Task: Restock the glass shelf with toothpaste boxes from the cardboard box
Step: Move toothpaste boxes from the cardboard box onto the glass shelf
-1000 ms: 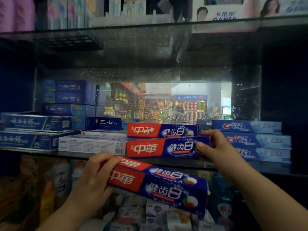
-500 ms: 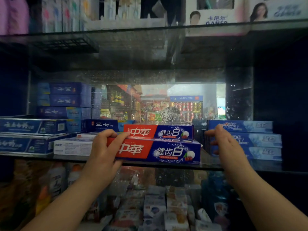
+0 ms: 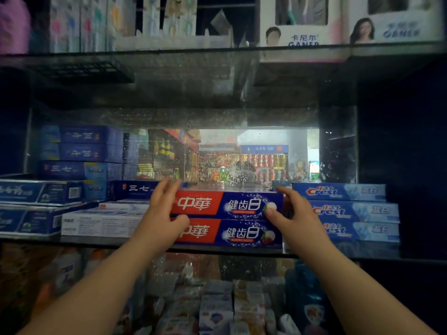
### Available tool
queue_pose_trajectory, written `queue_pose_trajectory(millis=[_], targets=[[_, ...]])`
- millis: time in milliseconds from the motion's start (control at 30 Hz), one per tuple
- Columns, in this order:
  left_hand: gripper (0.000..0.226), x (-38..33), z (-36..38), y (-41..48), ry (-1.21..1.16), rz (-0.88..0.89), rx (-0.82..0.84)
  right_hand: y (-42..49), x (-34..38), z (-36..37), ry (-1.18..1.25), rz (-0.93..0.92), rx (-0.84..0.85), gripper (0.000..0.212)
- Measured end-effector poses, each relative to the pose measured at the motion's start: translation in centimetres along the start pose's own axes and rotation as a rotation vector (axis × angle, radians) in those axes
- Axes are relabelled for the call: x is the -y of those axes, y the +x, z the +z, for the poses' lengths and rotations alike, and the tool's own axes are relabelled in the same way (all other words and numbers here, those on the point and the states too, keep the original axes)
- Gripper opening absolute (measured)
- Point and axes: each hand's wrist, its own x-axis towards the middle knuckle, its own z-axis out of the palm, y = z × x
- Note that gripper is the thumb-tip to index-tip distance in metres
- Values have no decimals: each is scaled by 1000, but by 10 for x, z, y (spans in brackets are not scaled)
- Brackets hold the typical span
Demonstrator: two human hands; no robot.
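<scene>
Several dark blue boxes are stacked at the far left of the glass shelf, with 2 longer blue boxes nearer the left edge. Just right of these lies a white box, flat at the shelf's near edge. At the centre, 2 red-and-blue toothpaste boxes are stacked lengthwise along the near edge, the upper toothpaste box resting squarely on the lower toothpaste box, red ends to the left. The left hand is spread wide against the left end of the upper toothpaste box, fingers straight and pointing up and away, thumb lying across the front of the lower toothpaste box. The right hand holds the right end of the upper toothpaste box, its thumb on the front face and its fingers curved over the far top corner. Just beyond it on the right, 3 light blue Crest boxes form a stack. Blurred packets show beneath the glass.
</scene>
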Motion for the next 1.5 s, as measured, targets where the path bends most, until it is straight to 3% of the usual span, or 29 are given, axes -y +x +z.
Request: queue_pose_trajectory(millis=[100,167,233,433,633,767,833,900,1033,1167,1267,1333,1500], targets=[[64,-7,-9,8,-542,-297,2,5,5,-1,167,120,79,70],[58,-12,-16,18,-702,-404,110,12,11,0,247,263,183,81],[60,-16,-22,24,-690,-442,178,19,13,1,251,321,248,89],[62,-18,-18,31,-560,-460,171,25,2,0,273,303,260,122],[50,-18,-11,27,-666,-413,156,21,-6,5,343,311,262,123],[51,-11,-1,13,-679,-342,-65,16,-7,12,422,303,218,99],[57,-7,6,-2,-644,-273,-159,17,-12,14,465,305,198,105],[62,-2,14,-15,-635,-233,-156,14,-15,18,513,297,185,107],[21,-1,28,-27,-708,-186,-152,5,-16,30,569,253,101,61],[26,-4,31,-31,-807,-149,-161,0,-18,33,569,223,-3,54],[50,-5,29,-32,-844,-97,-184,-3,-21,32,578,176,-53,64],[46,-10,25,-31,-834,-49,-174,-5,-14,27,581,134,-63,66],[36,-43,-1,-4,-814,81,-117,17,27,0,687,63,-54,21]])
